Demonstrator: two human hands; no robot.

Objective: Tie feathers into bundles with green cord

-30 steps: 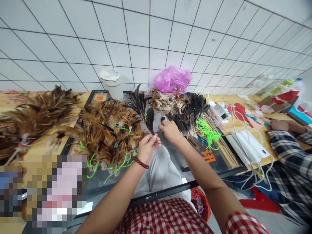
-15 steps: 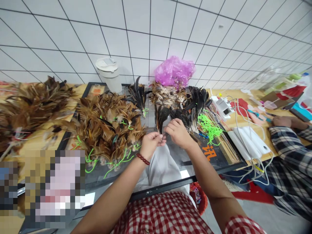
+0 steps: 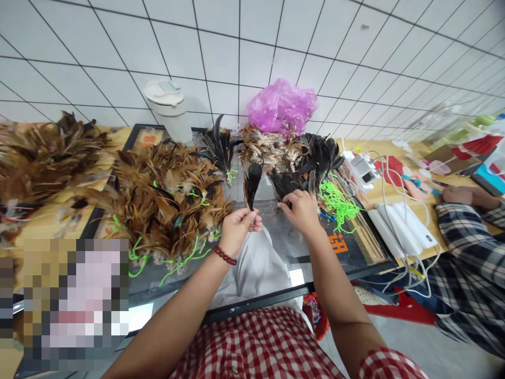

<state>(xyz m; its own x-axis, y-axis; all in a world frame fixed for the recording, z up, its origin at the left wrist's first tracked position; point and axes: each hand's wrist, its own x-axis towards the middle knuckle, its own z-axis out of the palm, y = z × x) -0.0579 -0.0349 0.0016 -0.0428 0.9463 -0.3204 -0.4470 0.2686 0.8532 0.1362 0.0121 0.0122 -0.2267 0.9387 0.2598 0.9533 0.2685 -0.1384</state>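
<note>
My left hand point(image 3: 239, 229), with a dark red bead bracelet at its wrist, pinches a small bunch of dark feathers point(image 3: 252, 181) by the quill end, tips pointing away from me. My right hand point(image 3: 300, 210) rests at the near edge of a pile of black feathers point(image 3: 288, 181), its thumb apart from the bent fingers; part of its fingers is hidden by the hand's back. Left of my hands lies a big heap of brown feathers point(image 3: 169, 210), with bright green ties on some. A tied black feather bunch point(image 3: 219, 147) lies further back.
Pale fluffy feathers point(image 3: 268, 150) lie before a pink plastic bag point(image 3: 282, 108) at the tiled wall. A white lidded cup point(image 3: 171, 113) stands back left. Green strings point(image 3: 339, 200), a white power strip point(image 3: 404, 229) with cables and a co-worker's plaid sleeve point(image 3: 465, 221) are on the right.
My right hand has come away from my left and shifted right to the black feather pile. My left hand still holds its feather bunch, now turned and looking narrower.
</note>
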